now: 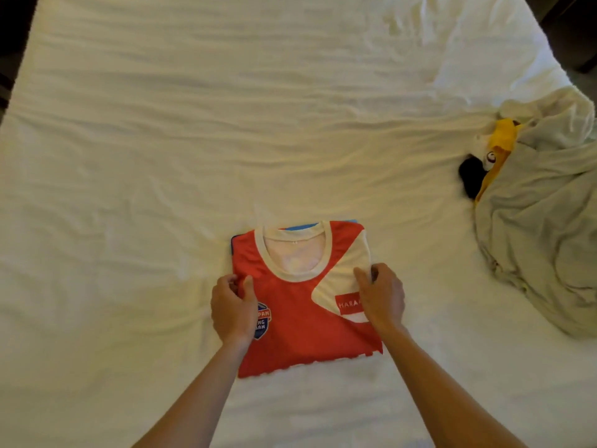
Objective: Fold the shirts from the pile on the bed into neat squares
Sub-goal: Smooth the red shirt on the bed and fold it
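The folded red shirt (300, 305) is located at bed (161, 156) centre, its side edges pinched by the left hand (233, 310) and right hand (381, 299). The unfolded pile (536, 221) lies at 3 o'clock.

Red/white shirt (297, 318), folded square, collar up, laid centre of bed (129, 156) atop blue shirt (300, 226). Unfolded pile (536, 227) heaped at right edge.

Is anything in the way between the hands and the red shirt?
No. The left hand and right hand already grip the red shirt at its side edges, fingers curled on the cloth.
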### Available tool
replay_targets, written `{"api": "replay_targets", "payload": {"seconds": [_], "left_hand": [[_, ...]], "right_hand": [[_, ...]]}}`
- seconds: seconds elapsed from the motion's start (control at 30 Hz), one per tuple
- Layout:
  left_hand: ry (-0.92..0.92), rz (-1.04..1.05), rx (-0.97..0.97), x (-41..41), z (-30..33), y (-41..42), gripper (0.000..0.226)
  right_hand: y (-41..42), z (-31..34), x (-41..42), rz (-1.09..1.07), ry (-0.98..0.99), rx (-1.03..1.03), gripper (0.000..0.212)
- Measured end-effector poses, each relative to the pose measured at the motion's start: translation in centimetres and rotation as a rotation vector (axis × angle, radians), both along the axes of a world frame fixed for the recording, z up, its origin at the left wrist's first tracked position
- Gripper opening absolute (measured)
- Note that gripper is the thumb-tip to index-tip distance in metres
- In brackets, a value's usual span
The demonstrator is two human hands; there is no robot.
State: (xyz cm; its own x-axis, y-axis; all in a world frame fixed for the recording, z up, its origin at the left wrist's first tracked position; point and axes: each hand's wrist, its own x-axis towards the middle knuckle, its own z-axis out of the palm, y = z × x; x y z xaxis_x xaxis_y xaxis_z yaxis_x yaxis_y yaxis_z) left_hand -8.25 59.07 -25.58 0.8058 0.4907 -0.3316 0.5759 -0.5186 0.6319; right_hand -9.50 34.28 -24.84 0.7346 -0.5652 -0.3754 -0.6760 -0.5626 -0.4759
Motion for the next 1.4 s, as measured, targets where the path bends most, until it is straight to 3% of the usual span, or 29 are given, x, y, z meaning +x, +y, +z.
{"api": "replay_targets", "payload": {"seconds": [0.13, 0.27, 0.37, 0.5, 0.63, 0.83, 0.93, 1.03, 1.17, 1.23, 1.4], "left_hand": [[0.036, -0.013, 0.066, 0.6, -0.4, 0.4, 0.011], [-0.044, 0.023, 0.027, 0.1, -0.7, 0.9, 0.006], [-0.052, 0.067, -0.016, -0.7, -0.2, 0.4, 0.027], [0.158, 0.012, 0.119, -2.5, 0.1, -0.3, 0.052], [0.281, -0.197, 0.254, -3.1, 0.8, -0.9, 0.06], [0.153, -0.14, 0.231, -4.1, 1.0, 2.9, 0.059], [0.159, -0.126, 0.224, -6.3, 0.6, 3.6, 0.056], [0.143, -0.068, 0.203, -7.6, 0.5, 2.9, 0.048], [0.179, -0.049, 0.172, -7.5, 0.4, 2.7, 0.045], [0.179, -0.043, 0.145, -7.4, 0.5, 2.7, 0.047], [0.178, -0.056, 0.108, -7.1, 0.5, 3.3, 0.051]], "right_hand": [[-0.8, -0.4, 1.7, 0.161, -0.131, -0.083, 0.032], [-0.9, -1.0, 2.2, 0.076, -0.152, 0.022, 0.042], [-0.6, -1.3, 1.8, -0.005, -0.084, 0.06, 0.04], [-0.3, -0.6, 0.0, -0.018, 0.049, 0.102, 0.056], [0.2, -1.3, -2.9, 0.096, 0.177, 0.167, 0.05], [3.0, -0.9, -7.7, -0.007, 0.191, 0.437, 0.037], [3.3, -0.3, -8.9, -0.097, -0.031, 0.254, 0.027], [2.9, 0.0, -8.7, -0.09, -0.145, 0.094, 0.031], [2.4, -1.3, -7.6, 0.067, -0.156, 0.004, 0.023], [1.9, -1.7, -7.0, 0.051, -0.183, 0.046, 0.026], [2.4, -1.8, -5.9, -0.058, -0.019, 0.114, 0.038]]}}
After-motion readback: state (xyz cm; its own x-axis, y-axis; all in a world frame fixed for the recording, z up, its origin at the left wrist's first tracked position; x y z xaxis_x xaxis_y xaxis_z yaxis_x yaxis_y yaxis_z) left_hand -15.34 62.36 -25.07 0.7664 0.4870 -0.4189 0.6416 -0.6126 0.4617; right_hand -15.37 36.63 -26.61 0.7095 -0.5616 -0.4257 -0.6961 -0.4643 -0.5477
